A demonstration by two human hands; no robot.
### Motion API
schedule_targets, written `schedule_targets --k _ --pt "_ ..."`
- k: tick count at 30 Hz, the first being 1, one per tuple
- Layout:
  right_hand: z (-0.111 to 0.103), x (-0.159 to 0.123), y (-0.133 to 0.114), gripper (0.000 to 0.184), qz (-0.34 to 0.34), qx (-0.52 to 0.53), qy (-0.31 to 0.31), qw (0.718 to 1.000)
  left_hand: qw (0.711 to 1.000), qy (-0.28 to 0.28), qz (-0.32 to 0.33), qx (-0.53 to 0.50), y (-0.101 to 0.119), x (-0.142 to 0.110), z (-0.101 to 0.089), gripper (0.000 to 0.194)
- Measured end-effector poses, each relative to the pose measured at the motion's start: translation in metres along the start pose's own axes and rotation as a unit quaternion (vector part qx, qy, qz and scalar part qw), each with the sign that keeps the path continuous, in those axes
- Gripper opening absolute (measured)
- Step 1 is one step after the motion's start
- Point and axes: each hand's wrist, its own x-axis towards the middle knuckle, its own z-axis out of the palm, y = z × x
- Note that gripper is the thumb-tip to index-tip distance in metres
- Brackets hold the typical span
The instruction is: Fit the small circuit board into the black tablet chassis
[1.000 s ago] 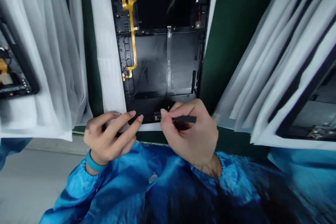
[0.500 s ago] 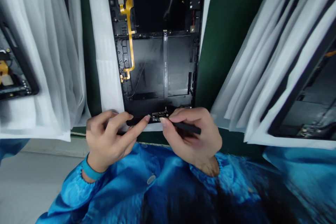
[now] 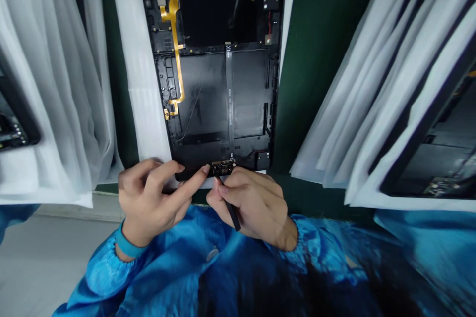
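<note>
An opened black tablet housing (image 3: 211, 69) lies back-up on a white foam sheet (image 3: 134, 74). An orange flex cable (image 3: 174, 44) runs down its left side and a dark ribbon cable (image 3: 229, 94) down its middle. My right hand (image 3: 249, 203) is closed on a thin black tool (image 3: 229, 208), whose tip meets the small connector board (image 3: 223, 165) at the housing's near edge. My left hand (image 3: 152, 198) rests at the near-left corner, its index finger stretched out and pressing beside that board.
Stacks of white foam sheets (image 3: 55, 84) with other tablet housings (image 3: 435, 148) between them flank the work on both sides. The surface under them is a dark green mat (image 3: 320, 49). Blue smock sleeves fill the foreground.
The right hand has turned, so the black tool now points back toward me instead of out to the right. The view shifted a little; the left finger stays at the near edge.
</note>
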Motion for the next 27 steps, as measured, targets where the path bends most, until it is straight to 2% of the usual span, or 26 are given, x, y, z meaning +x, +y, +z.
schedule_targets --k 3,5,13,18,21,24,27 --pt "0.001 -0.001 0.003 0.037 -0.024 0.002 -0.02 1.0 1.0 -0.01 0.001 0.0 0.001 0.0 -0.001 0.048" --pt "0.003 -0.004 0.005 0.037 -0.03 0.012 -0.011 0.999 1.0 -0.02 0.002 0.0 0.001 -0.001 -0.002 0.047" --pt "0.004 -0.002 0.006 0.035 -0.028 0.045 0.006 0.999 0.999 -0.03 -0.003 -0.012 0.002 0.002 -0.006 0.047" --pt "0.003 -0.003 0.006 0.034 -0.027 0.043 -0.009 0.999 1.0 -0.03 -0.004 -0.002 0.001 0.002 -0.004 0.047" --pt "0.002 -0.005 0.005 0.036 -0.014 0.067 -0.004 0.998 1.0 -0.016 0.006 -0.01 -0.002 0.001 -0.004 0.049" --pt "0.001 -0.005 0.004 0.034 0.018 0.08 0.005 0.997 0.998 0.021 0.007 -0.053 -0.007 -0.001 -0.006 0.049" --pt "-0.001 -0.004 0.002 0.034 0.021 0.076 -0.001 0.997 0.996 0.047 -0.001 -0.082 -0.011 -0.004 -0.008 0.044"
